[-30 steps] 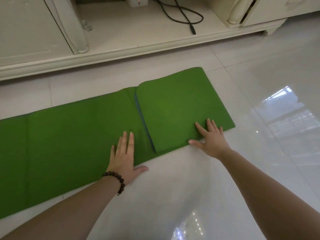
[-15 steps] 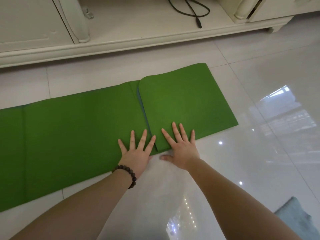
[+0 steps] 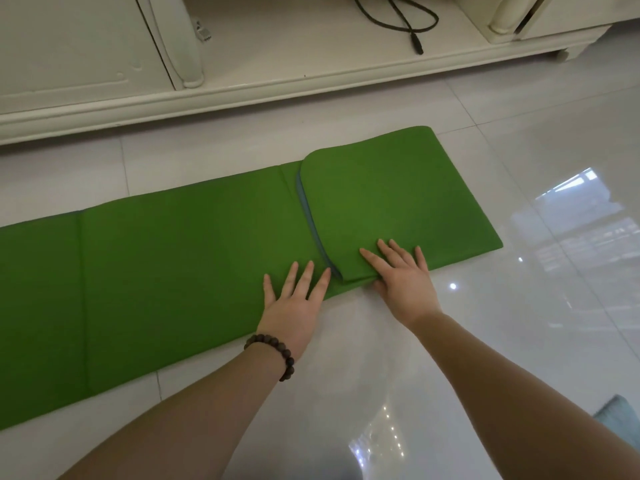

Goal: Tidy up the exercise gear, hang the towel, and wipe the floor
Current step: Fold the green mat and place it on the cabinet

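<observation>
A long green exercise mat [image 3: 180, 268] lies flat across the white tile floor. Its right end is folded over into a thicker section [image 3: 391, 202], with a blue-grey edge showing at the fold. My left hand [image 3: 294, 303], with a bead bracelet on the wrist, rests flat with fingers spread on the single layer just left of the fold. My right hand [image 3: 401, 278] lies on the folded section's near left corner, fingers on top and thumb tucked under the edge, which is slightly raised. A corner of a blue-grey cloth [image 3: 620, 415] shows at the bottom right.
A cream cabinet base [image 3: 242, 95] runs along the far side of the mat, with a black cable [image 3: 412, 26] lying on its shelf. Glossy bare tiles [image 3: 540, 306] stretch to the right and toward me.
My right hand slid left along the folded section to its near left corner, and its thumb has gone under the edge. My left hand shifted slightly right, close to the fold.
</observation>
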{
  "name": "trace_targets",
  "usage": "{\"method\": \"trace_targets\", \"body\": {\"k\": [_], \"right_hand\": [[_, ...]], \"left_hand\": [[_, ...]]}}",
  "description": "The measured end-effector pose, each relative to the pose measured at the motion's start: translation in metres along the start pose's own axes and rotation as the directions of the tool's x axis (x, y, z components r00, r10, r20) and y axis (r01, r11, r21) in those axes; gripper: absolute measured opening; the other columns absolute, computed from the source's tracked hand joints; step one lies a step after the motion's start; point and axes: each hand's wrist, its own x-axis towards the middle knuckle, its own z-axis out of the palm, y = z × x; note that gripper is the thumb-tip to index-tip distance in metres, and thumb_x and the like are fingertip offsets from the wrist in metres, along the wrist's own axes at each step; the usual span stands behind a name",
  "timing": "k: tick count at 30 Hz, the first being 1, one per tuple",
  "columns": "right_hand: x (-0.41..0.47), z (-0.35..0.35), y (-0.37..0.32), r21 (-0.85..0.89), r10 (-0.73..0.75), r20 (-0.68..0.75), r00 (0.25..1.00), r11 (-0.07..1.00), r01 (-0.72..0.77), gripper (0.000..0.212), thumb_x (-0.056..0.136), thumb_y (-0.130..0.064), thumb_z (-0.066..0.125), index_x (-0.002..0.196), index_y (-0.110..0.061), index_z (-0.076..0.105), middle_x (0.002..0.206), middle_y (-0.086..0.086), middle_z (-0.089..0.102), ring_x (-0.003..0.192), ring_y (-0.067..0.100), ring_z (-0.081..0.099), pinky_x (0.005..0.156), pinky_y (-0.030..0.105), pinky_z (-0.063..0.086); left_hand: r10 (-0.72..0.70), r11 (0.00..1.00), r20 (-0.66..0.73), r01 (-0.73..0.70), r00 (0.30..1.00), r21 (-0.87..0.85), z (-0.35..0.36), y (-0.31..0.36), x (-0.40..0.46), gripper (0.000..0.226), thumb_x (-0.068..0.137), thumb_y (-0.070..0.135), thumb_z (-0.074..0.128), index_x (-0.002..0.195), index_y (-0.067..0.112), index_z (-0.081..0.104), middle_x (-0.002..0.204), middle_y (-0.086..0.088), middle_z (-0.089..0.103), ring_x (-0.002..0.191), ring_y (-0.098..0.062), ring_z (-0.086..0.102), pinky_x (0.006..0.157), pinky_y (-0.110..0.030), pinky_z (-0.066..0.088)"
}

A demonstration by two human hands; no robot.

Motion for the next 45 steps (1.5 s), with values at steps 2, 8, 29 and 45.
{"method": "trace_targets", "body": {"k": [2, 8, 29, 45], "right_hand": [[0.000, -0.006, -0.002, 0.015, -0.002, -0.063, 0.998, 1.000, 0.003, 0.055, 0.089, -0.023, 0.060, 0.141, -0.031, 0.043, 0.148, 0.008, 0.040, 0.140, 0.028, 0.031, 0.115, 0.055, 0.011], [-0.005, -0.028, -0.016, 0.054, 0.023, -0.148, 0.989, 0.998, -0.015, 0.054, 0.088, -0.019, 0.062, 0.138, -0.028, 0.047, 0.144, 0.007, 0.046, 0.135, 0.029, 0.039, 0.113, 0.055, 0.018], [0.017, -0.131, -0.229, 0.603, -0.045, -0.234, 0.971, 0.777, 0.181, 0.047, 0.095, -0.023, 0.054, 0.141, -0.016, 0.043, 0.126, 0.004, 0.061, 0.110, 0.015, 0.057, 0.089, 0.014, 0.037], [0.055, -0.179, -0.383, 0.662, -0.242, 0.037, 0.970, 0.733, 0.157, 0.046, 0.087, -0.046, 0.061, 0.122, -0.018, 0.054, 0.107, -0.004, 0.062, 0.095, 0.011, 0.057, 0.080, 0.023, 0.042]], "left_hand": [[-0.040, 0.999, -0.002, 0.040, 0.999, -0.017, -0.004, -0.011, -0.005, 0.087, 0.092, -0.003, 0.039, 0.150, 0.028, -0.017, 0.160, -0.002, -0.016, 0.146, -0.027, -0.015, 0.114, -0.064, 0.000], [-0.100, 0.988, -0.040, 0.094, 0.994, -0.125, -0.018, -0.038, -0.020, 0.067, 0.103, 0.025, 0.035, 0.151, 0.033, -0.011, 0.161, 0.002, -0.011, 0.147, -0.028, -0.010, 0.115, -0.062, 0.005], [-0.331, 0.659, -0.437, -0.127, 0.836, -0.742, -0.139, -0.121, -0.098, 0.066, 0.099, 0.019, 0.045, 0.154, 0.019, 0.009, 0.132, -0.008, 0.056, 0.109, -0.023, 0.060, 0.090, -0.025, 0.042], [-0.241, 0.471, -0.327, -0.184, 0.914, -0.863, -0.162, -0.204, -0.154, 0.109, 0.076, 0.005, 0.064, 0.152, 0.024, -0.012, 0.142, 0.015, 0.028, 0.130, -0.003, 0.036, 0.103, -0.017, 0.033]]}}
